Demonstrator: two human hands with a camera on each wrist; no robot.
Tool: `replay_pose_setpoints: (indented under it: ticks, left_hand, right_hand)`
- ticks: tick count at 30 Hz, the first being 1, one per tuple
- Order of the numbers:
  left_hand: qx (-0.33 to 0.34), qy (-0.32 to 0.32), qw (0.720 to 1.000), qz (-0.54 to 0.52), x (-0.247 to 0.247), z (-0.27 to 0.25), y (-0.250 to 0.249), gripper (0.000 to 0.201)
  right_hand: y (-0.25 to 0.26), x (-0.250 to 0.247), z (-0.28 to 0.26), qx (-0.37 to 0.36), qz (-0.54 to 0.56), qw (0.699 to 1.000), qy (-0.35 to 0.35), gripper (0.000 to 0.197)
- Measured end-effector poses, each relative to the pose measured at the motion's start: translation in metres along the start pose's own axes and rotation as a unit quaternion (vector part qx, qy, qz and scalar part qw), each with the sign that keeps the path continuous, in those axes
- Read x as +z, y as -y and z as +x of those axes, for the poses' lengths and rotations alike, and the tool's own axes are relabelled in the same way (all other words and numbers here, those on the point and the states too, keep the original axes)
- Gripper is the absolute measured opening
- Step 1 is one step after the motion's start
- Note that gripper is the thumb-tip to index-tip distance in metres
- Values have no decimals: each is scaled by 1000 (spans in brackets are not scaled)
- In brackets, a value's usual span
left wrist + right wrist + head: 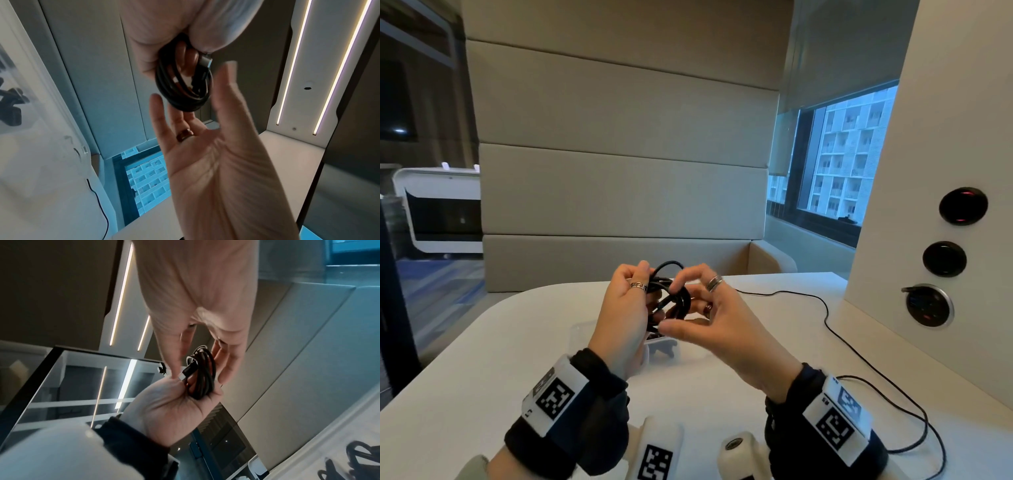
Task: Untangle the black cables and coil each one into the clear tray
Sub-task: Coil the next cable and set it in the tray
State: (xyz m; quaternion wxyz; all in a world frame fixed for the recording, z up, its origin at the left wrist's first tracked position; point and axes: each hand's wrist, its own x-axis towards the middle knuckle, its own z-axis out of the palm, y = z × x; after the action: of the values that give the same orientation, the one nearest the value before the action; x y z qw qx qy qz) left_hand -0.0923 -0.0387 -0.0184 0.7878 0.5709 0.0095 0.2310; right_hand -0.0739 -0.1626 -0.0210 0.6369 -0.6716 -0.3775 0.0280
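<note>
A coiled black cable (671,298) hangs in the air between both hands above the table. My left hand (625,308) grips one side of the coil, fingers curled round its loops; the left wrist view shows the coiled black cable (183,92) and a grey plug at its top. My right hand (709,318) is spread with fairly straight fingers around the other side, the index tip touching the loops. In the right wrist view, thumb and fingers flank the coiled black cable (203,378). Below lies the clear tray (582,330) holding another black cable (662,351).
A thin black wire (825,308) runs across the white table (482,359) to my right wrist. A white wall panel with round sockets (945,257) stands at the right. A padded bench back (619,205) rises behind the table. White devices (657,448) sit at the near edge.
</note>
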Motion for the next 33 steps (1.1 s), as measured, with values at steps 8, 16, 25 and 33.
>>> replay_pose_setpoints:
  ticks: [8,16,25,33]
  left_hand:
    - [-26,23,999,4,1,-2,0,26]
    - [-40,42,998,17,2,-4,4,27]
    - [-34,100,991,-77,3,-3,1,17]
    - [-23,110,990,-84,1,-3,-4,28]
  right_hand:
    - [-3,2,-1,-69,-86,993,-50,28]
    - [-11,7,2,-102,-102,984,-105,34]
    - [-20,-10,5,-368,-451,768,-267,12]
    - [-9,-8,-2,-507,-447,722,-151,15]
